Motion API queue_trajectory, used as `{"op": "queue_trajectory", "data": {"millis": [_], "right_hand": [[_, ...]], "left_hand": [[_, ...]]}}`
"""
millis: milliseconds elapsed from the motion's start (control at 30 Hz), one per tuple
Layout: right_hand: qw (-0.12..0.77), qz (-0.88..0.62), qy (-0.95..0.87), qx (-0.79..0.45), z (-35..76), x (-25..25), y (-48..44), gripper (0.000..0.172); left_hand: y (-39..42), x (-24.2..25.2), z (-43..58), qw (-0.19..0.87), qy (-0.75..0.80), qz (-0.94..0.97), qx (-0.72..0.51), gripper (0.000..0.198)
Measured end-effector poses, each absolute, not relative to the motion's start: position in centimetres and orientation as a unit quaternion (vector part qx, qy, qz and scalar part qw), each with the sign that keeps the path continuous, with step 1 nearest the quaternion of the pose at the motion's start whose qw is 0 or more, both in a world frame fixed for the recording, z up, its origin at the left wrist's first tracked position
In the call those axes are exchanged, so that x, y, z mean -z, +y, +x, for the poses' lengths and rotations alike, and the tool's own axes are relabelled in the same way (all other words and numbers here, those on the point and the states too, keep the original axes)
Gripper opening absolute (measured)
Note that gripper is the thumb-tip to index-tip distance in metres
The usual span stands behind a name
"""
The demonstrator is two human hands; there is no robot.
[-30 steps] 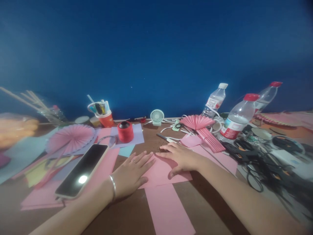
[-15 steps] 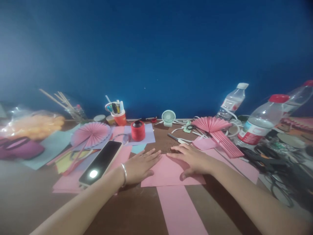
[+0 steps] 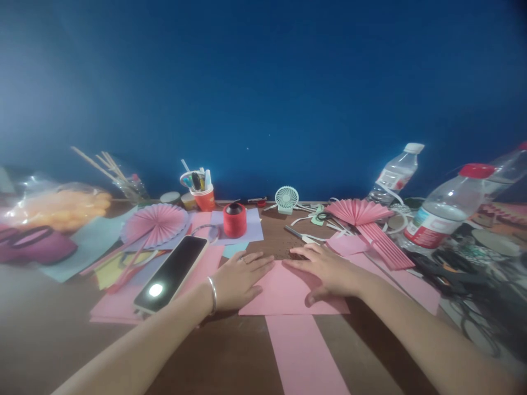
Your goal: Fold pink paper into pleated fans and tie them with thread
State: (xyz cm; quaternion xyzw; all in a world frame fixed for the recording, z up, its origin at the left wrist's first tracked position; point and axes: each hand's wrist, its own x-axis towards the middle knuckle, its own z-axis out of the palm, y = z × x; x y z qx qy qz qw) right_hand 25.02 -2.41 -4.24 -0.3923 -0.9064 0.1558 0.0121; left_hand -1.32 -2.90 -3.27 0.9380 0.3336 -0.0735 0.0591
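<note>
A sheet of pink paper [image 3: 284, 288] lies on the brown table in front of me. My left hand [image 3: 242, 280], wearing a ring and a silver bangle, rests flat over its left side with the fingers stretched out. Across its right side lies my right hand [image 3: 325, 271], fingers spread and thumb apart. Neither hand grips anything. From under the sheet's near edge a pink paper strip [image 3: 304, 351] runs toward me. Just beyond my right fingertips is a utility knife [image 3: 300, 234], partly covered by the hand.
Left of my arm lie a phone [image 3: 177, 271] and a round pleated pink fan [image 3: 156, 225]. A red thread spool [image 3: 234, 221] and a cup of pens [image 3: 203, 195] stand behind. To the right are a folded pink fan [image 3: 358, 211], plastic bottles [image 3: 448, 206] and black cables.
The whole view has shifted slightly. Both hands stay flat on the pink sheet, with hardly any visible movement.
</note>
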Motion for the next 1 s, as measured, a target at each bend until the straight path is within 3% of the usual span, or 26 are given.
{"op": "queue_trajectory", "data": {"millis": [200,1000], "right_hand": [[-0.013,-0.388,-0.909,-0.155,24.7,3.9,-2.1,0.081],[-0.058,-0.438,-0.883,-0.156,27.1,3.1,-1.7,0.091]], "left_hand": [[-4.1,3.0,-0.1,-0.018,0.370,0.929,0.016,0.050],[-3.0,4.7,-1.1,-0.025,0.352,0.936,0.015,0.052]]}}
